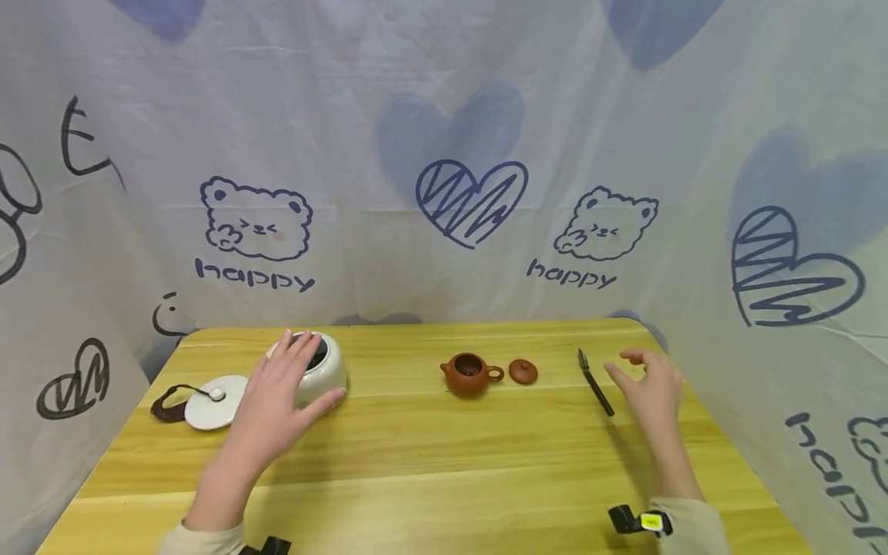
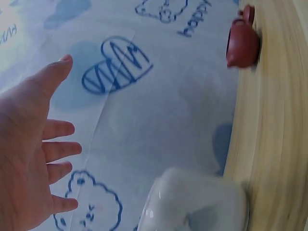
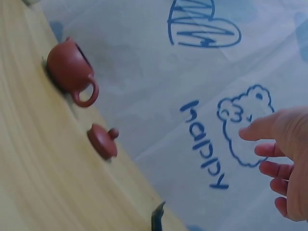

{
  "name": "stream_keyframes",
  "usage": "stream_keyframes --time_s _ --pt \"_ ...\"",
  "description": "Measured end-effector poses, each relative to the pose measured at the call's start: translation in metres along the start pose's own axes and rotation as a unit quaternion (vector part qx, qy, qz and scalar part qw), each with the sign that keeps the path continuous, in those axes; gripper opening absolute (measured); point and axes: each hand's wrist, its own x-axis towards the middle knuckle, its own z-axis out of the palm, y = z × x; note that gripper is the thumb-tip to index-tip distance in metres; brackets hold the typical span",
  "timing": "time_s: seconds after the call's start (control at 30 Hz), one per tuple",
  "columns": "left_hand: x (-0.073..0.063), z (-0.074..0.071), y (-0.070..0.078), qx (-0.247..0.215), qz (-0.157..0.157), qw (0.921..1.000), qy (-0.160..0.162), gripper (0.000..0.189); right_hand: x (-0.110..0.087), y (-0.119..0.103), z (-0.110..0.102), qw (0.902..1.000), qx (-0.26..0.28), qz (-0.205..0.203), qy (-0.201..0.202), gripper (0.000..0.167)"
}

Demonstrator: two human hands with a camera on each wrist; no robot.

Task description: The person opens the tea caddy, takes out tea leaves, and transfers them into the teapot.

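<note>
My left hand (image 1: 274, 401) is spread with straight fingers beside and partly in front of a white jar (image 1: 329, 374), whose mouth is uncovered. In the left wrist view, nothing lies in its palm. A round white lid (image 1: 208, 408) with a knob and dark cord lies left of the jar. Toward the right, my right hand (image 1: 655, 389) hovers with thumb and fingers loosely bent and apart, holding nothing. Nearest to it lies a slim black-handled tool (image 1: 598, 389) with a narrow tip. A reddish-brown clay teapot (image 1: 466, 384) stands uncovered mid-table, its small lid (image 1: 523, 371) beside the handle.
The wooden table (image 1: 444, 493) ends at a pale curtain (image 1: 361, 254) printed with hearts and bears. Curtain sides also hang at the left and right. A dark brown piece (image 1: 169, 408) on the cord rests near the table's left edge.
</note>
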Motion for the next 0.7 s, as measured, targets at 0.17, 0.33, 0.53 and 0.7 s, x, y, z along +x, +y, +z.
stream_keyframes --time_s 0.17,0.33,0.53,0.7 --pt "0.002 0.012 0.024 -0.014 0.067 0.9967 0.045 0.079 0.002 -0.019 0.000 0.9989 0.032 -0.021 0.026 0.038" --pt "0.019 0.031 0.045 -0.028 0.134 0.9873 0.080 0.079 0.005 -0.039 0.006 0.9907 0.095 -0.067 0.070 0.032" --pt "0.044 0.059 0.064 -0.041 0.147 0.9838 0.094 0.076 0.011 -0.048 0.027 0.9768 0.172 -0.086 0.094 0.029" --pt "0.062 0.081 0.075 -0.086 0.102 0.9884 0.074 0.074 0.014 -0.050 0.046 0.9661 0.239 -0.046 0.085 0.031"
